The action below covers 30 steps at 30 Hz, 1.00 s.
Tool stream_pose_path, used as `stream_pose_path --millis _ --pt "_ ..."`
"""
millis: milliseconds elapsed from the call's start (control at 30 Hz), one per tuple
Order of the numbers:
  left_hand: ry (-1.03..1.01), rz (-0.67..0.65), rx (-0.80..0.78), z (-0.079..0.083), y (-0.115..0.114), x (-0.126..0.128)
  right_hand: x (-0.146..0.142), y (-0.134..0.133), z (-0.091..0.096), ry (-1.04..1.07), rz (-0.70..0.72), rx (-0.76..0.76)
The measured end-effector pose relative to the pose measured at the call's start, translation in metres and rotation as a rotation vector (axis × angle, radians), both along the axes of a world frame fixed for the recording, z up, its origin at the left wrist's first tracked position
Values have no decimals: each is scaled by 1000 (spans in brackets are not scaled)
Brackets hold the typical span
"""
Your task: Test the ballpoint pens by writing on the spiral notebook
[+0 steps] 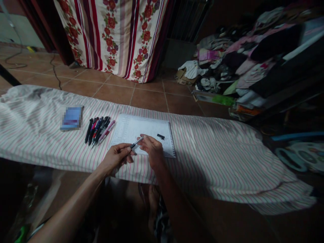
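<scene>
My left hand [116, 158] and my right hand [152, 148] both pinch one slim pen [137, 142] over the near edge of a spiral notebook [145, 130] that lies open on a striped cloth [215, 158]. The left fingers grip the pen's lower end. The right fingertips close on its upper end. A small black pen cap [160, 136] lies on the page just right of the hands. A row of several pens [99, 130] rests on the cloth left of the notebook.
A blurred blue packet [72, 118] lies left of the pens. Beyond the cloth are a tiled floor [152, 96], a floral curtain [113, 37] and a heap of clothes [243, 60] at the right. My foot [153, 206] shows below the cloth's near edge.
</scene>
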<state>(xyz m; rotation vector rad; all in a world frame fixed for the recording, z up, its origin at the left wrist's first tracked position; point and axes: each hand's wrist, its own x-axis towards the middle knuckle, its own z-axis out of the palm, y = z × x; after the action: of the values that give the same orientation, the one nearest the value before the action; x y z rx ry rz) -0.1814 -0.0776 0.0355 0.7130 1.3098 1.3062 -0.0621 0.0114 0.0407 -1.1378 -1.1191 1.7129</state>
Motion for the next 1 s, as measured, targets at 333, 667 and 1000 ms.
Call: stream_pose_path --millis 333,667,1000 --pt "-54 82 -7 -6 1 -1 15 23 -7 -87 -104 165" --pt "-64 130 -9 1 0 1 72 63 -18 -668 -208 565" --pt "-26 93 -30 0 2 4 79 61 -16 -1016 -143 729"
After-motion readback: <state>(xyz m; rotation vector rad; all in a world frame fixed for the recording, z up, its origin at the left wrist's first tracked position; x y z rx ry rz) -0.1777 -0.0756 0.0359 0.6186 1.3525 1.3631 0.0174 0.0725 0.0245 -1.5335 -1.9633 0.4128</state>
